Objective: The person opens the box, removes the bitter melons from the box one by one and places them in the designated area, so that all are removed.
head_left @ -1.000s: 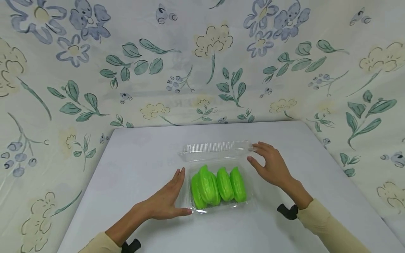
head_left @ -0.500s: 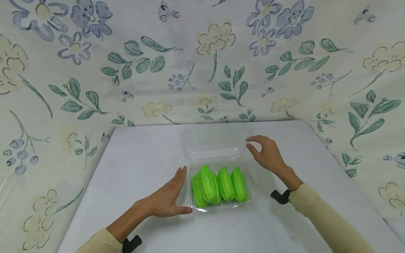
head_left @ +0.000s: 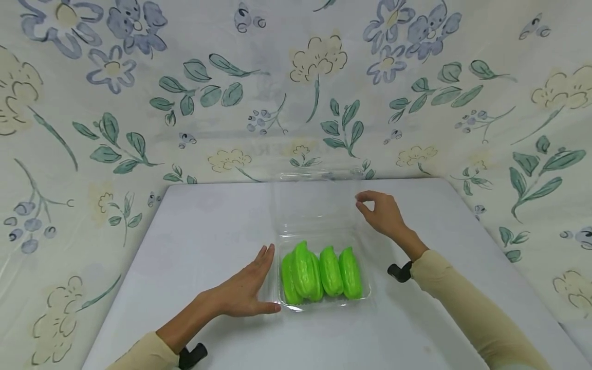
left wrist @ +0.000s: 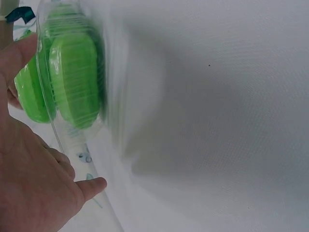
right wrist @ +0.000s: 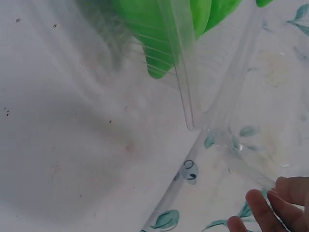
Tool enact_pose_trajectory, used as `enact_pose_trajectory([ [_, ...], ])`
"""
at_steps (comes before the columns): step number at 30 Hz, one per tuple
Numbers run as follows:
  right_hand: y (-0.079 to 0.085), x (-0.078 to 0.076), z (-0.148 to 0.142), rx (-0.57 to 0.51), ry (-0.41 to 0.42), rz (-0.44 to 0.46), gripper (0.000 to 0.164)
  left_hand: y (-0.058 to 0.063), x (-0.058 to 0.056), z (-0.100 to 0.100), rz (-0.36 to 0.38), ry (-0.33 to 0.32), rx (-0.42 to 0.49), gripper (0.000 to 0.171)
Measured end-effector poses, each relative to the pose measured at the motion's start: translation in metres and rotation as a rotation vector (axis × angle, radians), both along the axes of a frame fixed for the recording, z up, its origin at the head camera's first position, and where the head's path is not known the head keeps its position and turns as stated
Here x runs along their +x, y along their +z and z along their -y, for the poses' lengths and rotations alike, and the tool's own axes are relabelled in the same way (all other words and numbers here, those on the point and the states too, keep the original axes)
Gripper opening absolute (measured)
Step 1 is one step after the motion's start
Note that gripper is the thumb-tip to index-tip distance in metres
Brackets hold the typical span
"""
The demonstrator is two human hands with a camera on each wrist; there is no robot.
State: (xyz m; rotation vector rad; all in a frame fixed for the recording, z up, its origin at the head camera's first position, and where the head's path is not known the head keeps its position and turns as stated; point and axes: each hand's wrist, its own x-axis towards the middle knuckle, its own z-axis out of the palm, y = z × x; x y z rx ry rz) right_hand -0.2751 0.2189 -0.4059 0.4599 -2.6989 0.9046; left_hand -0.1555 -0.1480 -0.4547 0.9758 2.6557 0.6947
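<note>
A clear plastic clamshell box [head_left: 324, 307] sits on the table, holding several long, ridged green fruit-like pieces [head_left: 302, 270]. Its clear lid [head_left: 316, 203] is raised at the back, apart from the base. At the upper right corner of that lid, my right hand [head_left: 384, 213] pinches the edge between thumb and fingers; the right wrist view shows the fingertips at the plastic lid edge [right wrist: 258, 178]. Along the base's left side lies my left hand [head_left: 242, 290], fingers straight and thumb spread toward the front corner. In the left wrist view, fingers of the left hand [left wrist: 34, 179] are beside the box wall.
The white table [head_left: 194, 241] extends around the box on all sides. Behind it hangs a flower-patterned cloth [head_left: 259, 103], which also covers the sides. Black wrist-worn pieces [head_left: 400, 272] sit under the forearms.
My right hand has moved up and slightly left with the lid's edge. The lid's far edge has risen in the head view and its face shows wider. The left hand stays put.
</note>
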Motion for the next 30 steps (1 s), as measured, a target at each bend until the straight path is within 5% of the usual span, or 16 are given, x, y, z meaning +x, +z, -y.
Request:
enact_pose_trajectory([
  [30,-0.029,-0.03,0.01,0.146,-0.04,0.317,0.035,0.007,-0.002,-0.003,-0.006,-0.011,-0.03,0.118],
])
